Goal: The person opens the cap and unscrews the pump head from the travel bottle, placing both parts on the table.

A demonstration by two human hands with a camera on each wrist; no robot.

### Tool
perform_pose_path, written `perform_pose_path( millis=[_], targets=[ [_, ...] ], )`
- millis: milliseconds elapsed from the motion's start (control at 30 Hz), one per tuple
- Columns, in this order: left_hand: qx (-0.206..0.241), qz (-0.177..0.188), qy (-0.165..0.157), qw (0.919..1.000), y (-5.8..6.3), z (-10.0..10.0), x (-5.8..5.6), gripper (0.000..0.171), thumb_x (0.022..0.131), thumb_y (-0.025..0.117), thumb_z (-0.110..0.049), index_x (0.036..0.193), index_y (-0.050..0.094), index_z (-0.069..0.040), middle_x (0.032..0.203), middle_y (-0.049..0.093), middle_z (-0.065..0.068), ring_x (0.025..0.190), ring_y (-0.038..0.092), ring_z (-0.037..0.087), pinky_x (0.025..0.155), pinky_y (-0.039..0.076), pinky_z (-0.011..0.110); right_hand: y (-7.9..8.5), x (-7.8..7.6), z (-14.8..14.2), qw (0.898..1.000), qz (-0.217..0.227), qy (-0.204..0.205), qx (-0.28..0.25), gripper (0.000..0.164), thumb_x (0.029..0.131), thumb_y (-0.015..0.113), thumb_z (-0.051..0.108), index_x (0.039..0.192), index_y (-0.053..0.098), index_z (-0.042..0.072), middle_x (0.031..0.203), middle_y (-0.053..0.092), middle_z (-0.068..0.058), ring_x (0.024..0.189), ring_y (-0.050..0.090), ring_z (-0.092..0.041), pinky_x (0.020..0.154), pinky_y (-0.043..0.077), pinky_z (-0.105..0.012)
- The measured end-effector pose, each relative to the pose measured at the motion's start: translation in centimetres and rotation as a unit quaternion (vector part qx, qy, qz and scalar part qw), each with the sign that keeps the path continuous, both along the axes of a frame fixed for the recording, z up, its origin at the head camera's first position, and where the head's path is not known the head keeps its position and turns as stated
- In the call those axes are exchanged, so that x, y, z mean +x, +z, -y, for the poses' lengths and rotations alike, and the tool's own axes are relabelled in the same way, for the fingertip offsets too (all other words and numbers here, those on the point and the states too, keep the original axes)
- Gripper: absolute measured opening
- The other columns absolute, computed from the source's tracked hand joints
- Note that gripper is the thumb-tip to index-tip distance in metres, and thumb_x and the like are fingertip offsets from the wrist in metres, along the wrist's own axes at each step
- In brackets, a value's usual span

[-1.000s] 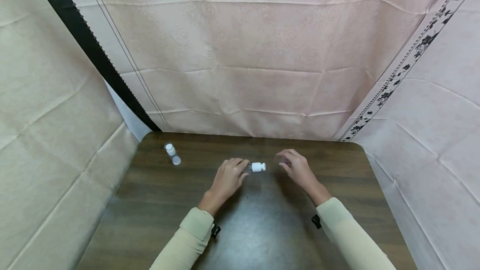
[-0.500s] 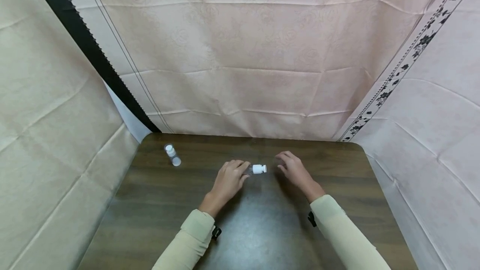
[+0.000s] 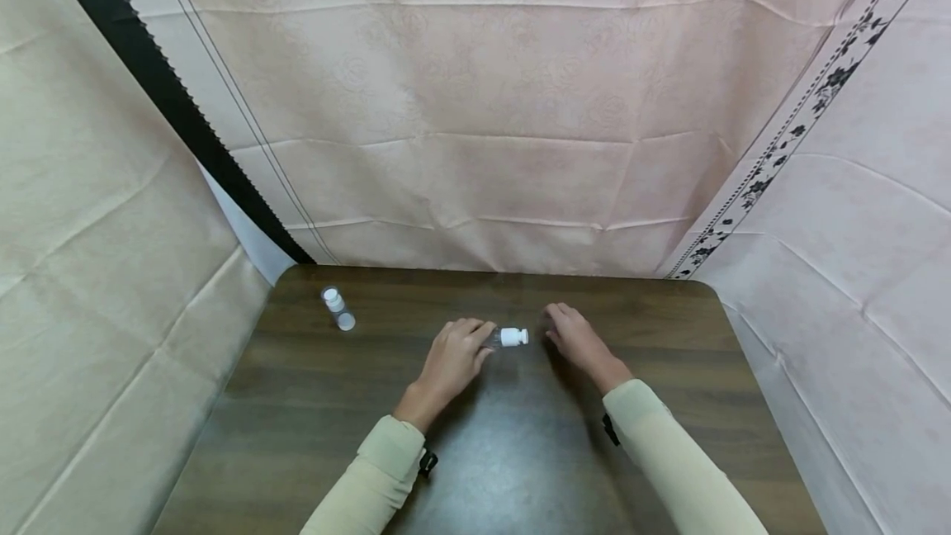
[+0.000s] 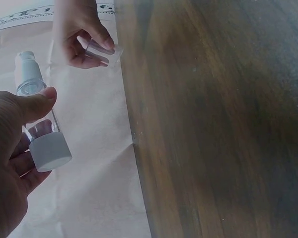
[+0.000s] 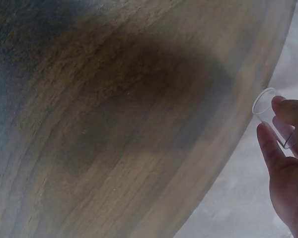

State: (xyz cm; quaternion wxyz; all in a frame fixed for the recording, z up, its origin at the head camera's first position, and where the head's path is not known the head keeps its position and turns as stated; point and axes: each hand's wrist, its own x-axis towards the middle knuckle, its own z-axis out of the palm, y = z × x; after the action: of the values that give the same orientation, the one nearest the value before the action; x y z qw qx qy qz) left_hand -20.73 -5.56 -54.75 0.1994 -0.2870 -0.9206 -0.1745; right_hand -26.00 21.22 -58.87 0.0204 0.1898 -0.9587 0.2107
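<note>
My left hand (image 3: 453, 357) grips a small clear pump bottle (image 3: 513, 337) lying sideways above the table, its white pump head toward the right hand. In the left wrist view, the thumb crosses the clear body of the bottle, and its white base (image 4: 50, 152) sticks out below the fingers. My right hand (image 3: 578, 341) pinches a clear cup-shaped cap (image 5: 264, 105) between thumb and fingers, its round rim facing outward. A short gap separates the cap from the pump head. Fingers partly cover both pieces.
A second bottle (image 3: 338, 309), clear with a white top and white base, is at the back left of the brown wooden table (image 3: 513, 452). Pale cloth sheets (image 3: 483, 106) hang behind the table and along both its sides.
My right hand has shifted slightly left, closer to the pump head, with the clear cap still in its fingers. The left hand and its bottle have barely moved.
</note>
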Motion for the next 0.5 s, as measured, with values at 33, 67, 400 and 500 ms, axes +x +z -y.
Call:
perform_pose_path(
  millis=[33, 67, 400, 500],
  targets=[
    [-0.001, -0.001, 0.001, 1.0, 0.01, 0.02, 0.02, 0.034, 0.089, 0.083, -0.025, 0.12, 0.074, -0.013, 0.111, 0.075, 0.004, 0.1, 0.071, 0.02, 0.087, 0.057, 0.037, -0.05, -0.06, 0.07, 1.0, 0.002, 0.002, 0.005, 0.033, 0.095, 0.073, 0.005, 0.125, 0.06, 0.003, 0.117, 0.064, -0.015, 0.108, 0.063, -0.031, 0.094, 0.056, -0.048],
    [-0.002, -0.001, 0.002, 1.0, 0.01, 0.05, 0.03, 0.034, 0.089, 0.083, -0.025, 0.12, 0.074, -0.013, 0.11, 0.075, 0.004, 0.1, 0.071, 0.02, 0.087, 0.057, 0.037, -0.12, -0.11, 0.14, 1.0, 0.003, 0.003, 0.01, 0.032, 0.095, 0.073, 0.005, 0.124, 0.06, 0.002, 0.117, 0.064, -0.015, 0.107, 0.062, -0.031, 0.094, 0.056, -0.048],
    [-0.002, -0.008, 0.0, 1.0, 0.0, 0.11, 0.13, 0.035, 0.088, 0.084, -0.025, 0.12, 0.074, -0.012, 0.11, 0.075, 0.005, 0.1, 0.071, 0.021, 0.088, 0.057, 0.038, -0.77, -0.57, 0.54, 0.999, 0.008, 0.016, 0.031, 0.027, 0.096, 0.072, 0.004, 0.12, 0.062, 0.005, 0.121, 0.062, -0.017, 0.11, 0.064, -0.033, 0.09, 0.057, -0.047],
    [-0.003, -0.012, -0.004, 0.9999, -0.04, 0.03, 0.1, 0.036, 0.088, 0.084, -0.025, 0.12, 0.074, -0.012, 0.11, 0.075, 0.005, 0.1, 0.071, 0.021, 0.087, 0.058, 0.038, -0.91, -0.56, 0.51, 0.999, 0.011, 0.012, 0.035, 0.028, 0.096, 0.071, 0.004, 0.123, 0.062, 0.006, 0.124, 0.062, -0.018, 0.112, 0.063, -0.034, 0.092, 0.056, -0.048]
  ],
)
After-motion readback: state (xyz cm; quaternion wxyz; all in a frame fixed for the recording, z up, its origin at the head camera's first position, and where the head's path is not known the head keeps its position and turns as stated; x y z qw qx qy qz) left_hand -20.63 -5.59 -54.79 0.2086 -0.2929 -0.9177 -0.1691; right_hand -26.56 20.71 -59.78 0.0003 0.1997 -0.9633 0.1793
